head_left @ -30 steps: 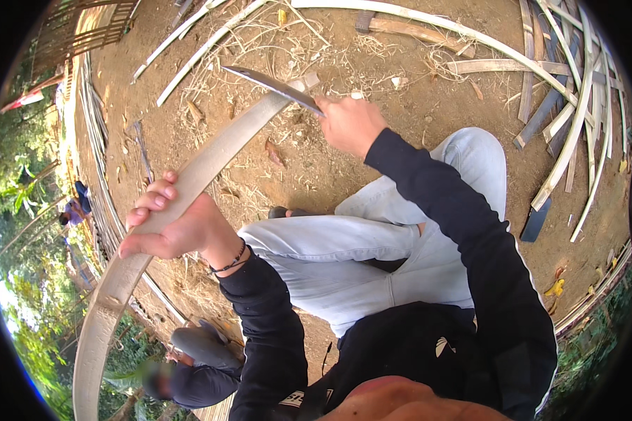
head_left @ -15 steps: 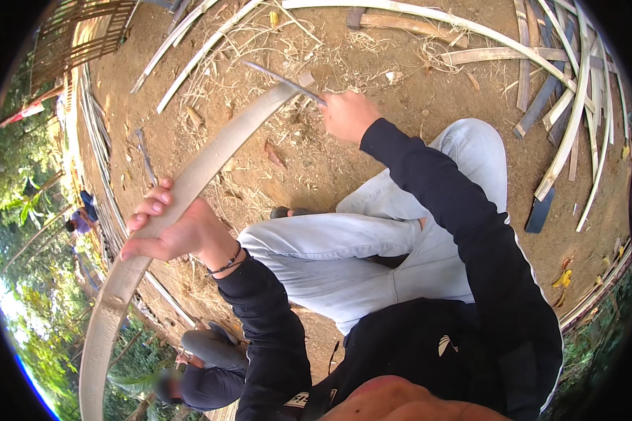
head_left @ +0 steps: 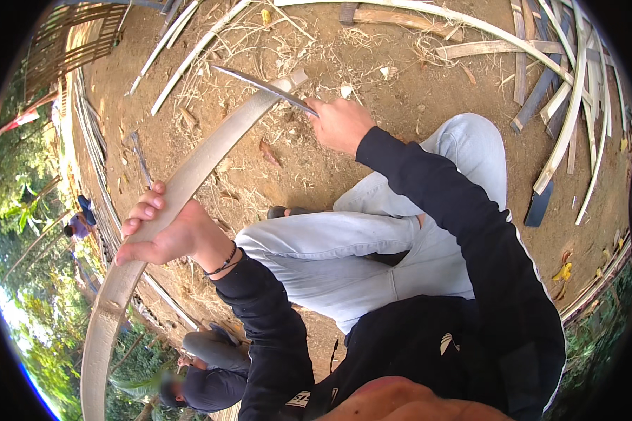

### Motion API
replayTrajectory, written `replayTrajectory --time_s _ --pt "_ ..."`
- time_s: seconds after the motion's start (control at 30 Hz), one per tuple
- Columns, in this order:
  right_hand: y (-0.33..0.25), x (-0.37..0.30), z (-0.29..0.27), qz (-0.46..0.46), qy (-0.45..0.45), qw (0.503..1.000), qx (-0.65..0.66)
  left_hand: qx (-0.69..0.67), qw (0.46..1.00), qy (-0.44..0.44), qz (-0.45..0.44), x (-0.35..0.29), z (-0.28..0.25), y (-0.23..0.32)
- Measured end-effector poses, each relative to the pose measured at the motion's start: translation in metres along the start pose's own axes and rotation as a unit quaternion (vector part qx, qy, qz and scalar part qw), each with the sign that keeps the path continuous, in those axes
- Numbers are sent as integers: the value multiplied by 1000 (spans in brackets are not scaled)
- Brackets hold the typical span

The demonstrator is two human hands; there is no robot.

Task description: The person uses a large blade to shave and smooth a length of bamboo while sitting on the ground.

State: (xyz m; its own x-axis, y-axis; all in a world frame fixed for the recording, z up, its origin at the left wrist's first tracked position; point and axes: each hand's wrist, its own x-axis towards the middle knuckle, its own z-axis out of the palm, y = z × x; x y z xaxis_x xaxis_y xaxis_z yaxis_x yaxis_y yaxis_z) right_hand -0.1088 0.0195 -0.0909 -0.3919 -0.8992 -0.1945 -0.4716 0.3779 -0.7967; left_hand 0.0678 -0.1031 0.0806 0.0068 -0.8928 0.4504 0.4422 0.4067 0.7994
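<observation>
A long split bamboo strip (head_left: 211,156) runs from the lower left edge up to a cut end at top centre. My left hand (head_left: 167,228) is wrapped round its middle, thumb on the near side and fingers on the far side. In my right hand (head_left: 342,124) is a knife, its handle hidden in the closed fingers. The knife's long narrow blade (head_left: 263,85) points to the upper left and lies across the strip close to the cut end.
Pale shavings (head_left: 249,52) litter the dirt ground. Several bamboo strips (head_left: 579,105) are heaped at the right, with a black flat object (head_left: 538,204) under one end. Another person (head_left: 218,372) sits at lower left; a more distant person (head_left: 79,223) is beyond.
The blade has shifted left along the strip, away from its cut end, and turned so that more of its flat shows. My left hand keeps its hold.
</observation>
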Motion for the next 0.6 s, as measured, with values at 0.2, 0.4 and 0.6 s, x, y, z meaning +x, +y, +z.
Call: replayTrajectory --time_s 0.2,0.4,0.6 --pt "4 7 -4 30 -11 999 -24 6 1000 3 8 -1 4 -2" --pt "38 22 13 71 -6 995 -68 -7 1000 -12 1 3 4 -2" --pt "32 14 24 50 6 998 -30 -8 1000 -6 3 1 7 -3"
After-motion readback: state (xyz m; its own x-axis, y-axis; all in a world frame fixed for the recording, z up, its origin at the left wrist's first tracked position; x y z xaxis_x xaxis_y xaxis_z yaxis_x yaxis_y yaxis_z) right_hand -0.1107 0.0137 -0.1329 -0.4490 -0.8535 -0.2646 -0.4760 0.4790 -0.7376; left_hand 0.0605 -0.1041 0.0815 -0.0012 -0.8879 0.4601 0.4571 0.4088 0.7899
